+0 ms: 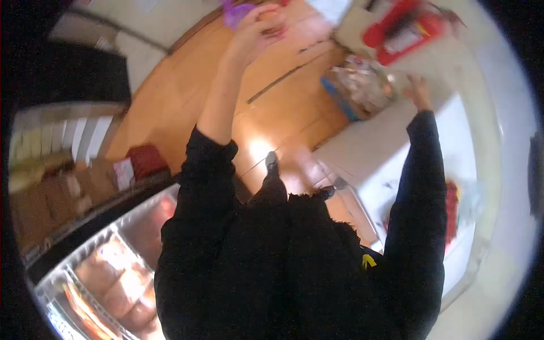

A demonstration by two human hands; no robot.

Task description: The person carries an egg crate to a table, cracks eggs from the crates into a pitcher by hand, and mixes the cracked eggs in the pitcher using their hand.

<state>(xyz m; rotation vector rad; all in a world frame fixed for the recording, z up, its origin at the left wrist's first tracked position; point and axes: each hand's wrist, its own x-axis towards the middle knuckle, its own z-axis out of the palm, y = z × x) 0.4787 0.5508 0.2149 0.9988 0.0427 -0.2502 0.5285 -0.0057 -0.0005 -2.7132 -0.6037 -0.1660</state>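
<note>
At the top of the head view my left hand (pixel 266 25) is raised with its fingers curled in. Whether something sits inside them is too blurred to make out. A purple plastic-looking thing (pixel 237 14) shows right beside this hand; I cannot tell if they touch. My right hand (pixel 418 93) reaches out to the right, fingers apart and nothing visible in them. It is above the far end of a white surface (pixel 368 156). Near it lie a blue-edged box (pixel 340 101) filled with crumpled, pale packets (pixel 365 85) and a red object with a whitish label (pixel 402 37).
An orange-brown floor (pixel 187 73) runs ahead of my feet. To the lower left stands a lit case (pixel 113 226) with wrapped goods. Cardboard boxes (pixel 62 198) and a dark red item (pixel 146 160) are behind it. Red packages (pixel 451 212) lie beyond my right sleeve.
</note>
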